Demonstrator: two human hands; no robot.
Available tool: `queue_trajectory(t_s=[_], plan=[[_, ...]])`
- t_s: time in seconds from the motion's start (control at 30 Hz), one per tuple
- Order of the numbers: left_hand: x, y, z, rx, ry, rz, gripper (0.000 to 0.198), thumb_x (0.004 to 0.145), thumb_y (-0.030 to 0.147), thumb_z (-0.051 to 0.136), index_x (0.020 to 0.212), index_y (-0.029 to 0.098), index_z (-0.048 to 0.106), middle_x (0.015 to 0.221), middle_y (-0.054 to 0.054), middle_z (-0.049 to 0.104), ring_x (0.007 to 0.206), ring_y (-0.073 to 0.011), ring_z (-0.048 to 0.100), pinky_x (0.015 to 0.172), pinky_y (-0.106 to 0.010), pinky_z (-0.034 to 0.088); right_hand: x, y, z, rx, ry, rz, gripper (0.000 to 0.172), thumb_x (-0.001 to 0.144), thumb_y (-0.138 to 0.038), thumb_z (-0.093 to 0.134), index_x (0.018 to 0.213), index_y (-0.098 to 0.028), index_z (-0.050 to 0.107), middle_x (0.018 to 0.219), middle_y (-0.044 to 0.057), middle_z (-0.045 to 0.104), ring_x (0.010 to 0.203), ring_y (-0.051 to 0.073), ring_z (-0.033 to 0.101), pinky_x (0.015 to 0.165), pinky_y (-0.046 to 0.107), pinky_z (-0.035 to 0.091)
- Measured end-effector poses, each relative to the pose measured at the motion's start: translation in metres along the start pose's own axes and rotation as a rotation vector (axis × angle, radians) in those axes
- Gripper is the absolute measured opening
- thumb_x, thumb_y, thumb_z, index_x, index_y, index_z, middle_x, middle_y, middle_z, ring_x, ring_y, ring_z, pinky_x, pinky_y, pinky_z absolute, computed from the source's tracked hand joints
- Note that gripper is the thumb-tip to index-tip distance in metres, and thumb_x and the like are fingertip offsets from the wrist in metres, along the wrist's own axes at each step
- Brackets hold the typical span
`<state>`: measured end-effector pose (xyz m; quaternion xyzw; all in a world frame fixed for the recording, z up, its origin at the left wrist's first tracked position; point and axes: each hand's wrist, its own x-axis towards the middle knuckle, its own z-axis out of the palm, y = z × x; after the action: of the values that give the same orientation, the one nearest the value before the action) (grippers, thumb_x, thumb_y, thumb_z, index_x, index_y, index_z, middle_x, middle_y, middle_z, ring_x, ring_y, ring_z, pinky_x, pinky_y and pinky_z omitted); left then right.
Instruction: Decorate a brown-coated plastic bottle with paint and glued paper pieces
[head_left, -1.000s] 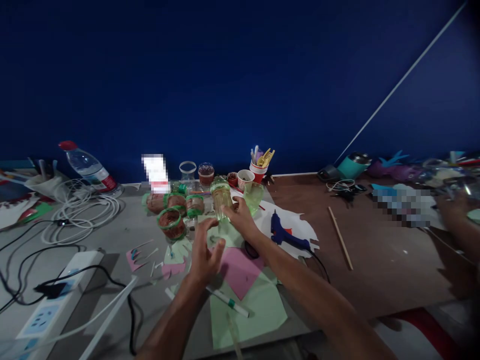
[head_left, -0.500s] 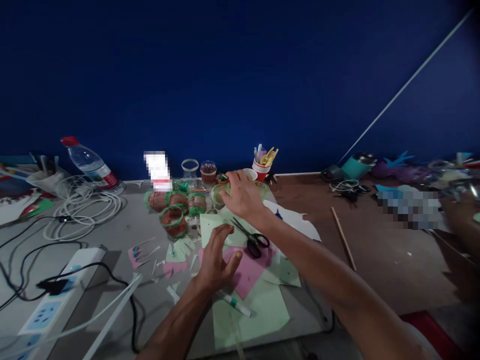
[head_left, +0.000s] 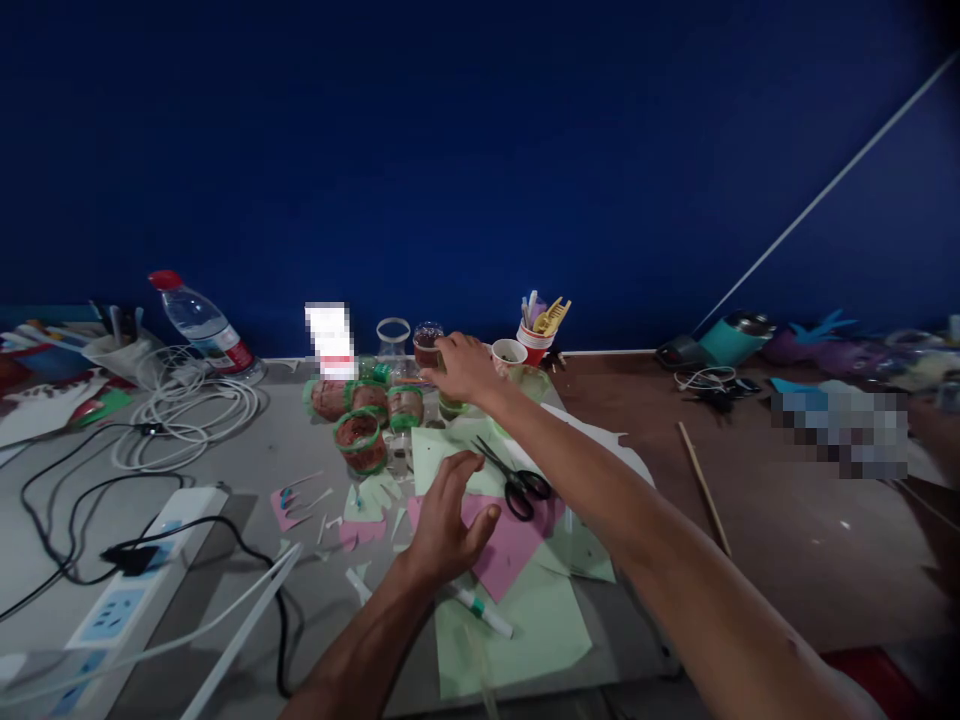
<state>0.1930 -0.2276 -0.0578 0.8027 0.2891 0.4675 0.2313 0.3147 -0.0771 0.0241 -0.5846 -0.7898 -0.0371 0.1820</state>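
My right hand (head_left: 465,368) reaches far across the table and is closed around a small clear jar with a green band (head_left: 451,404), set down among other banded jars (head_left: 361,438). My left hand (head_left: 448,520) rests open, fingers spread, on light green paper (head_left: 439,458) and pink paper (head_left: 510,548). Black scissors (head_left: 516,480) lie on the papers just right of my left hand. A white marker with a green band (head_left: 480,609) lies near my left wrist.
A water bottle (head_left: 202,325), coiled white cables (head_left: 187,408) and a power strip (head_left: 120,600) fill the left. A red cup of tools (head_left: 537,335) and clear cups (head_left: 393,336) stand at the back. A wooden stick (head_left: 703,488) lies on the brown table right.
My right hand carried the jar from in front of me back to the jar cluster and lowered it. My left hand settled onto the papers. The scissors came into view.
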Motion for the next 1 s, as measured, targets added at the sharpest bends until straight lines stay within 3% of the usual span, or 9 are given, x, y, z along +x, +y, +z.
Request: queue_trajectory(t_s=[0.13,0.23,0.37,0.47,0.67,0.83,1.0], plan=[[0.000,0.000,0.000,-0.002,0.002,0.011,0.042,0.089,0.037,0.049,0.127,0.019,0.042,0.113,-0.016,0.055,0.107,-0.0279,0.054,0.090,-0.046,0.045,-0.003,-0.001,-0.009,0.045,0.170,-0.031,0.060,0.084,-0.061,0.050,0.119,-0.013,0.056,0.131,0.019,0.048,0.129,0.037,0.032,0.107,0.057,0.016],[-0.001,0.002,-0.001,0.005,0.047,0.061,0.040,0.089,0.034,0.049,0.126,0.019,0.043,0.110,-0.015,0.057,0.105,-0.0268,0.056,0.088,-0.044,0.047,-0.009,-0.010,-0.026,0.116,0.321,-0.108,0.040,0.090,-0.043,0.049,0.114,-0.013,0.059,0.123,0.015,0.054,0.120,0.031,0.041,0.103,0.048,0.026],[-0.003,0.007,-0.004,-0.003,0.139,0.176,0.037,0.090,0.029,0.047,0.126,0.019,0.046,0.107,-0.014,0.060,0.102,-0.0261,0.058,0.083,-0.043,0.049,-0.024,-0.036,-0.034,0.199,0.147,-0.470,0.022,0.092,-0.023,0.045,0.096,-0.018,0.066,0.093,0.007,0.063,0.091,0.021,0.052,0.085,0.037,0.039],[-0.004,0.012,-0.004,0.010,0.182,0.259,0.038,0.090,0.026,0.047,0.127,0.018,0.047,0.104,-0.015,0.061,0.100,-0.0264,0.058,0.080,-0.043,0.051,-0.034,-0.058,-0.025,0.125,0.054,-0.670,0.018,0.089,-0.024,0.051,0.093,-0.020,0.068,0.097,0.006,0.063,0.097,0.023,0.049,0.085,0.038,0.039],[-0.002,0.014,-0.008,0.067,0.248,0.272,0.034,0.089,0.026,0.048,0.121,0.015,0.052,0.097,-0.013,0.061,0.090,-0.0231,0.059,0.074,-0.038,0.052,-0.033,-0.079,0.002,0.056,-0.005,-0.675,0.016,0.086,-0.027,0.058,0.093,-0.019,0.071,0.108,0.008,0.062,0.113,0.027,0.045,0.100,0.040,0.035],[-0.003,0.014,-0.009,0.046,0.257,0.308,0.032,0.091,0.028,0.047,0.119,0.015,0.052,0.090,-0.012,0.063,0.087,-0.0228,0.060,0.071,-0.038,0.053,-0.025,-0.079,0.017,0.037,-0.079,-0.708,0.018,0.086,-0.022,0.056,0.092,-0.019,0.073,0.109,0.009,0.062,0.114,0.028,0.043,0.100,0.041,0.035],[-0.005,0.012,-0.009,0.019,0.248,0.296,0.033,0.090,0.028,0.047,0.121,0.016,0.052,0.089,-0.012,0.064,0.088,-0.0236,0.061,0.072,-0.039,0.053,-0.017,-0.077,0.016,0.163,-0.054,-0.668,0.019,0.087,-0.020,0.055,0.093,-0.021,0.073,0.108,0.005,0.062,0.111,0.023,0.044,0.099,0.037,0.035]])
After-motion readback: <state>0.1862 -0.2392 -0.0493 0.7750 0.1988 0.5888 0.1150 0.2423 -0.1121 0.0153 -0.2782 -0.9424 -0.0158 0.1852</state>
